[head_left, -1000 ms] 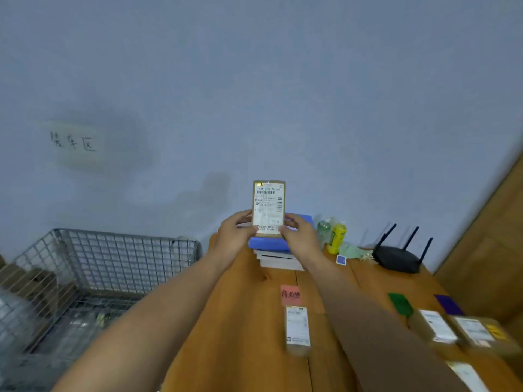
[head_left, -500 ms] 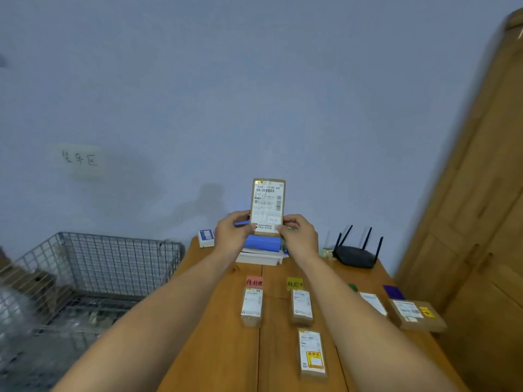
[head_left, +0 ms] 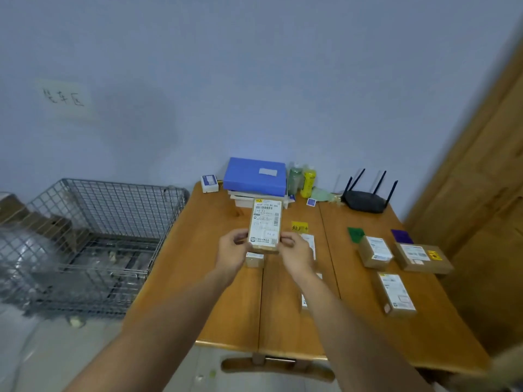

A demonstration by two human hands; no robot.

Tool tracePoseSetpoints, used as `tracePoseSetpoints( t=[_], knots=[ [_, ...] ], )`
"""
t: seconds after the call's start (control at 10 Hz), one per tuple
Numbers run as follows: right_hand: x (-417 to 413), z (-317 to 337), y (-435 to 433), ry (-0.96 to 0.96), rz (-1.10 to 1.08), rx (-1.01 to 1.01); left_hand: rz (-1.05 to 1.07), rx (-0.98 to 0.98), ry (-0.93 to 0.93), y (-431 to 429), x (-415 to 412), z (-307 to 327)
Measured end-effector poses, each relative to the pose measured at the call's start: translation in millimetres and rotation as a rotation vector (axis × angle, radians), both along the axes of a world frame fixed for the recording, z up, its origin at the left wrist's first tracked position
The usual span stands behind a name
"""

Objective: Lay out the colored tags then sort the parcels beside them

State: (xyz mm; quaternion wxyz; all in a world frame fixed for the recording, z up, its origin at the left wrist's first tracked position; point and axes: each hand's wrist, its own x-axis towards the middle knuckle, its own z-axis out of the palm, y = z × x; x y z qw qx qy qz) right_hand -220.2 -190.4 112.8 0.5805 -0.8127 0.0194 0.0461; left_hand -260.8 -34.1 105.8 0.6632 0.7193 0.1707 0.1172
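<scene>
A small brown cardboard parcel with a white shipping label is held upright above the wooden table, label toward the camera. It is gripped at its lower corners by both hands: the left hand is closed on the lower left corner, thumb on the label face and fingers curled behind, and the right hand is closed likewise on the lower right corner.

Near the middle of the table, just right of the held parcel, a yellow paper tag with dark handwriting lies flat. Toward the right edge a dark green tag and a purple tag lie side by side. Just in front of the green tag a brown labelled box is set, with a second labelled box nearer the front edge. In front of the purple tag a wider brown box with a yellow sticker is placed. Further parcels are partly hidden under the hands and the right forearm.

Along the far edge, a blue-covered stack of books, a small white box, a green bottle, a yellow bottle and a black router with four antennas are lined up. A grey wire cage cart stands beside the left edge of the table.
</scene>
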Motion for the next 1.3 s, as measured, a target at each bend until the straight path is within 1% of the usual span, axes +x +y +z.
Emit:
tracePoseSetpoints(
  t=[0.1,0.3,0.4,0.5,0.6,0.8,1.0,1.1,1.2,1.3],
  knots=[
    [-4.9,-59.6,2.9,0.099,0.014,-0.007,0.006,-0.033,0.123,9.1,1.6,-62.0],
    [-11.0,-150.8,9.2,0.250,0.006,-0.107,0.059,-0.126,0.318,11.4,-7.0,-160.5],
    [-13.3,-181.4,12.8,0.303,0.007,-0.117,0.071,-0.137,0.373,13.9,-8.9,-199.1],
    [-11.9,-205.9,18.5,0.347,-0.011,-0.114,0.082,-0.121,0.389,13.4,-9.8,-216.8],
    [-9.9,-222.1,23.3,0.373,-0.011,-0.108,0.073,-0.101,0.395,14.8,-6.7,-227.6],
    [0.0,-233.6,29.8,0.377,-0.027,-0.106,0.071,-0.088,0.373,18.1,-0.2,-232.6],
    [-0.3,-230.2,29.4,0.387,-0.015,-0.119,0.053,-0.108,0.369,17.2,0.2,-229.2],
    [-0.6,-223.5,28.6,0.387,0.021,-0.175,0.051,-0.141,0.374,19.0,1.0,-222.9],
    [4.4,-195.1,26.5,0.351,0.080,-0.317,0.036,-0.097,0.363,24.6,11.1,-203.4],
    [14.8,-148.6,20.5,0.273,0.103,-0.362,0.023,0.009,0.353,35.8,24.4,-160.3]
  ],
)
